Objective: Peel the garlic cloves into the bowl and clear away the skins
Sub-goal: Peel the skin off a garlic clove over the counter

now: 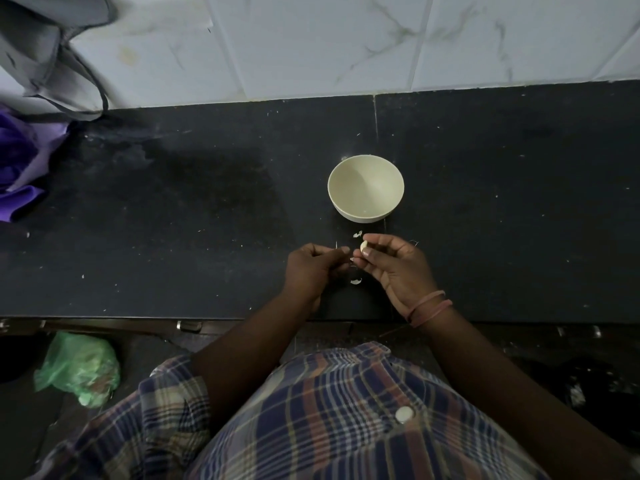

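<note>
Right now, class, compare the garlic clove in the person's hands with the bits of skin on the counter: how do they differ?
The garlic clove is plump and rounded; the skin bits are thin, curled flakes. The clove is pinched in the fingers of the right hand, off the counter, while the skins lie loose on it near the bowl. The left hand curls beside the clove. Both are pale.

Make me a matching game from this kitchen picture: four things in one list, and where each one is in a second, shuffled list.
Things:
1. bowl
2. garlic clove
3. green plastic bag
4. purple cloth

Places:
A. on the floor, lower left
B. pinched by the right hand
C. far left of the dark counter
D. on the counter, just beyond the hands

Pairs: 1-D, 2-B, 3-A, 4-C
</note>
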A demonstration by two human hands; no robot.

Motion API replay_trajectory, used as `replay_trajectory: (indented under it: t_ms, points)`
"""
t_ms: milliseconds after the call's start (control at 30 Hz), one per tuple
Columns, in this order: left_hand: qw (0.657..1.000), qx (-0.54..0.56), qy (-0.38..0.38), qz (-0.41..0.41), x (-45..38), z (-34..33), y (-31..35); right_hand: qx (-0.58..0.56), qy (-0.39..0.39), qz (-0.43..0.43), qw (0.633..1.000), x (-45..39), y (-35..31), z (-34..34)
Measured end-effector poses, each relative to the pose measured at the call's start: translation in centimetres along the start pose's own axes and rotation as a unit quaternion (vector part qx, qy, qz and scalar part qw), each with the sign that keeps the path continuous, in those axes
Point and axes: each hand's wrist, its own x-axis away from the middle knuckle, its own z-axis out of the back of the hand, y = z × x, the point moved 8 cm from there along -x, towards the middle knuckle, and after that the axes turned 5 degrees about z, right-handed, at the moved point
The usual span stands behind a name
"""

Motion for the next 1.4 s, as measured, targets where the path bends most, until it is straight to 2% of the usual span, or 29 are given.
replay_trajectory:
  t_ms: [200, 533, 900, 1133, 1400]
  points:
    - [0.997, -0.065, -0.002, -0.032, 0.1, -0.6, 0.6, 0.059, 0.013, 0.031, 0.998, 0.0, -0.4, 0.2]
    - [0.986, -0.134, -0.048, -0.085, 0.7, -1.7, 1.3, 0.205, 0.035, 0.086, 0.974, -0.4, -1.1, 0.8]
    - [0.965, -0.229, -0.011, -0.125, 1.5, -1.8, 2.2, 0.286, 0.032, 0.119, 0.950, -0.2, -1.3, 0.4]
    - [0.933, -0.321, 0.028, -0.157, 0.8, -1.5, 2.5, 0.298, 0.027, 0.131, 0.945, -0.1, -1.1, 0.1]
    - [0.934, -0.323, 0.023, -0.152, 0.9, -1.5, 2.8, 0.278, 0.021, 0.118, 0.953, -0.3, -0.8, 0.3]
